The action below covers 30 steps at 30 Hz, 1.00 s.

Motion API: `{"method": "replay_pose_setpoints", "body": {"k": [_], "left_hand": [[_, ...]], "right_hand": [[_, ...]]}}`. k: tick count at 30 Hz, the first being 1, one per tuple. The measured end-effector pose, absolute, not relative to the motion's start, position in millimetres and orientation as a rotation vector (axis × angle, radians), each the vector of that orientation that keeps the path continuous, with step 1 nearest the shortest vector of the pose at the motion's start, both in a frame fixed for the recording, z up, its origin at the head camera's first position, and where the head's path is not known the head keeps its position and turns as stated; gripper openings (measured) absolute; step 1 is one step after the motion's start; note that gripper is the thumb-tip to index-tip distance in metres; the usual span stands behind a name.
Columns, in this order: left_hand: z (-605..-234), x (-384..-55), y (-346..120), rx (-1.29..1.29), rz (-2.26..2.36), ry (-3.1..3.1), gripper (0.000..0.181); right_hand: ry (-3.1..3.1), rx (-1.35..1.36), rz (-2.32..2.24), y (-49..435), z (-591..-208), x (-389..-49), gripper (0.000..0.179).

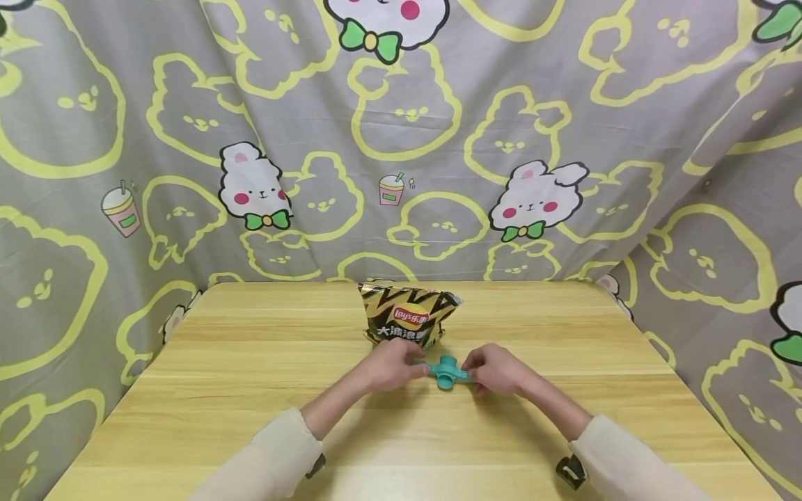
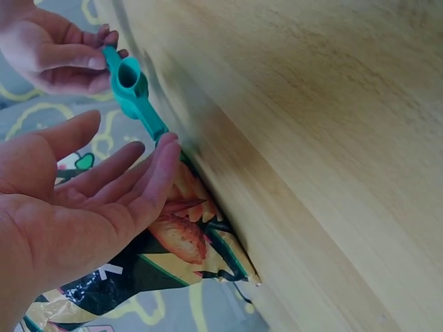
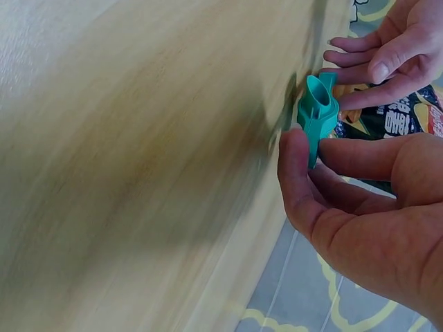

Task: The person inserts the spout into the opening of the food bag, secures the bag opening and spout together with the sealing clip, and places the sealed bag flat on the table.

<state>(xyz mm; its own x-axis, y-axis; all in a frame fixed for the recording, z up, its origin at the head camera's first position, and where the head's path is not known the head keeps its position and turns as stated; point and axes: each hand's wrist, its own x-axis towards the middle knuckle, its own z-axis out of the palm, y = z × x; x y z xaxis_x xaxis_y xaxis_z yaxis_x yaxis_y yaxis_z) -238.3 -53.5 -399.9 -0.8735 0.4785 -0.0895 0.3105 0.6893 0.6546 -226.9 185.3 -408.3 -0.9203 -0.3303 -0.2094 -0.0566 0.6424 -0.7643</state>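
While a patterned grey curtain fills the far, left and right sides of my view, its yellow animal outlines and white bow-tied rabbits reaching down to table height, I have a broad wood-grain table spread out in front of it. Two cream sleeves come in from the near left and near right. On the far half of the tabletop, close to the middle, I see a black-and-gold chip bag, its printed front facing the near side. The left hand is just nearer than the bag, fingers mostly straight, thumb spread wide, fingertips touching the left end of a teal piece. The right hand is narrow, pinching the right end between thumb and fingers. The teal piece sits between the two hands, a little right of centre. I cannot tell whether it touches the tabletop.
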Motion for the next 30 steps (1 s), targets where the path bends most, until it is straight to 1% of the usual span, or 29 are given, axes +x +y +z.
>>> {"method": "replay_pose_setpoints", "body": {"k": [7, 13, 23, 26, 30], "left_hand": [[-396.0, -237.3, -55.4, 0.623, 1.024, 2.639, 0.037], [-395.8, -238.3, -57.8, 0.541, 1.057, 2.618, 0.034], [-398.2, -241.1, -61.3, 0.547, 1.074, 2.602, 0.035], [-398.8, -242.2, -61.3, 0.568, 1.077, 2.607, 0.030], [-399.3, -243.5, -61.5, 0.613, 1.094, 2.636, 0.017]], "right_hand": [[2.526, -0.338, -1.174, 188.7, -409.8, -228.5, 0.010], [2.521, -0.358, -1.192, 189.8, -407.5, -228.7, 0.012], [2.477, -0.405, -1.273, 188.6, -401.4, -229.4, 0.015], [2.461, -0.418, -1.303, 188.3, -401.3, -230.7, 0.016], [2.447, -0.415, -1.328, 187.8, -400.9, -232.6, 0.016]]}}
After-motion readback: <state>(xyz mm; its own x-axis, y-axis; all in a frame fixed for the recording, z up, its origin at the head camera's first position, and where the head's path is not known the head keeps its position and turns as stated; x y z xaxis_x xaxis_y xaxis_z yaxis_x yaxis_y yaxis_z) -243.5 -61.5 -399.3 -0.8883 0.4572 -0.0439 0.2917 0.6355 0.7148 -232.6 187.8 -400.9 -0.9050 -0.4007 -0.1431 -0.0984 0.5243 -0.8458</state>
